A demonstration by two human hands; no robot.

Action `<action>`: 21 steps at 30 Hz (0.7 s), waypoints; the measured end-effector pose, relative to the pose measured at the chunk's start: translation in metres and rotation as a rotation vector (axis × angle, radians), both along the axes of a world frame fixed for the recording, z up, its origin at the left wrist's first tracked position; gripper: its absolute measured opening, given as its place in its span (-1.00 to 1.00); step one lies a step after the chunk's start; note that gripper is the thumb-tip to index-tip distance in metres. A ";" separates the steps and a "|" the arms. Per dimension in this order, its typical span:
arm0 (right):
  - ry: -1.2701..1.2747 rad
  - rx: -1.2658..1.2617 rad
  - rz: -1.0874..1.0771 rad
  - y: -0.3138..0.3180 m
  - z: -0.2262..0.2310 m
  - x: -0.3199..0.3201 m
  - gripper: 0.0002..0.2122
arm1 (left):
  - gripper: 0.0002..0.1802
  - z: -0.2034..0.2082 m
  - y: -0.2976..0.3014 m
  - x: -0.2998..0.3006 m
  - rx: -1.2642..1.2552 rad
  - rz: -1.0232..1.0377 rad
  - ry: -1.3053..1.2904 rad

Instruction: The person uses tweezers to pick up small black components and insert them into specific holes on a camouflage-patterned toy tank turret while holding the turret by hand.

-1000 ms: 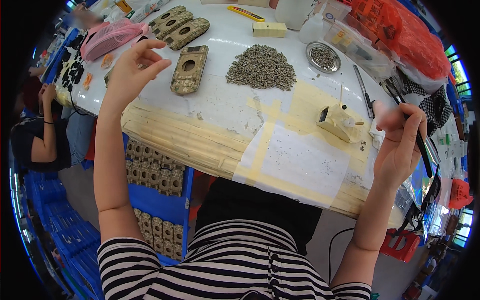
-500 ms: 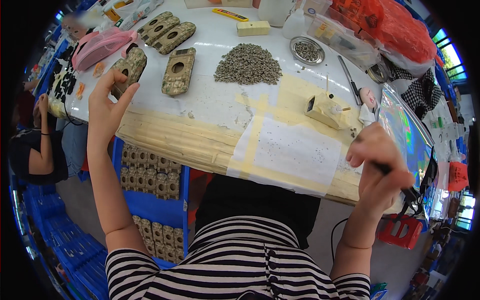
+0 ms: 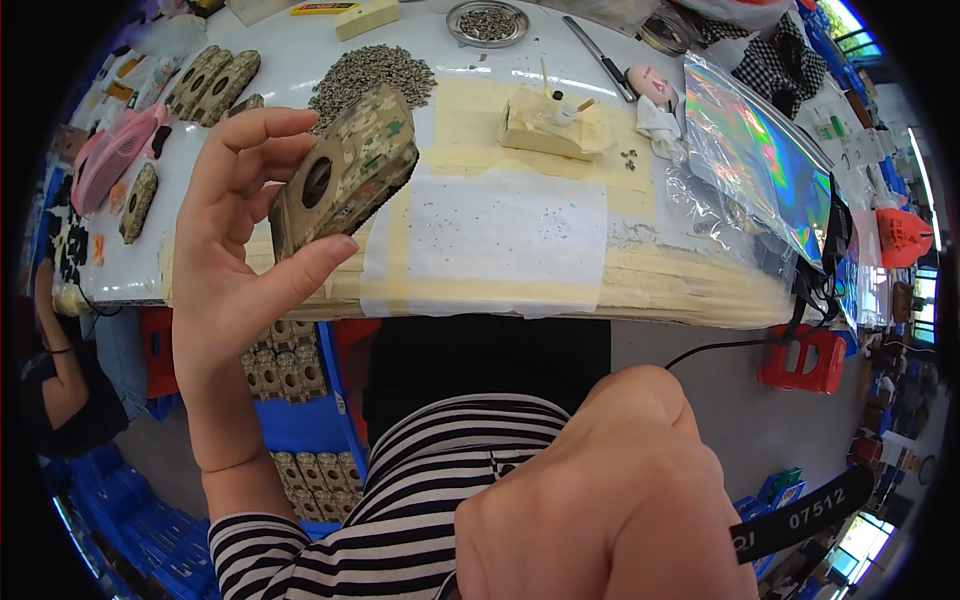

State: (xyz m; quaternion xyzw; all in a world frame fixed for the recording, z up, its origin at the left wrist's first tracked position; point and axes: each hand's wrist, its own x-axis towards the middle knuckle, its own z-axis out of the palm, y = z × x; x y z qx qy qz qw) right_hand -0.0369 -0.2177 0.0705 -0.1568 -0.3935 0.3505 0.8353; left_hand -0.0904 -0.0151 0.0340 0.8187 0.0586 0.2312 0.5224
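Note:
My left hand holds up a camouflage-patterned case above the table, its thumb stretched along the lower side. The case is tilted, has a large round hole in its face, and hides part of the table behind it. Close to my chest, my right hand is closed, its back toward me. From it sticks the rounded end of black tweezers; the tips are hidden. Another camouflage case lies at the left, with several more cases farther back.
A heap of small metal parts and a round dish of similar parts stand at the back. A taped block sits behind white paper. A shiny iridescent bag is on the right, and a red stool is below.
The view has turned toward the right. My left hand has brought a case nearer, over the table's front left part. My right hand has moved down and inward, close to my chest.

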 end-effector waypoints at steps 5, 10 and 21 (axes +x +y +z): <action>0.025 0.024 -0.004 -0.003 0.002 -0.001 -0.86 | -0.26 0.001 -0.003 0.000 -0.057 -0.024 0.041; 0.060 -0.103 -0.180 -0.020 0.003 -0.002 -0.92 | -0.28 -0.009 -0.001 -0.003 -0.066 -0.052 0.062; -0.236 0.282 0.015 -0.048 0.002 0.026 -0.74 | -0.38 -0.008 -0.002 0.011 -0.073 -0.173 0.049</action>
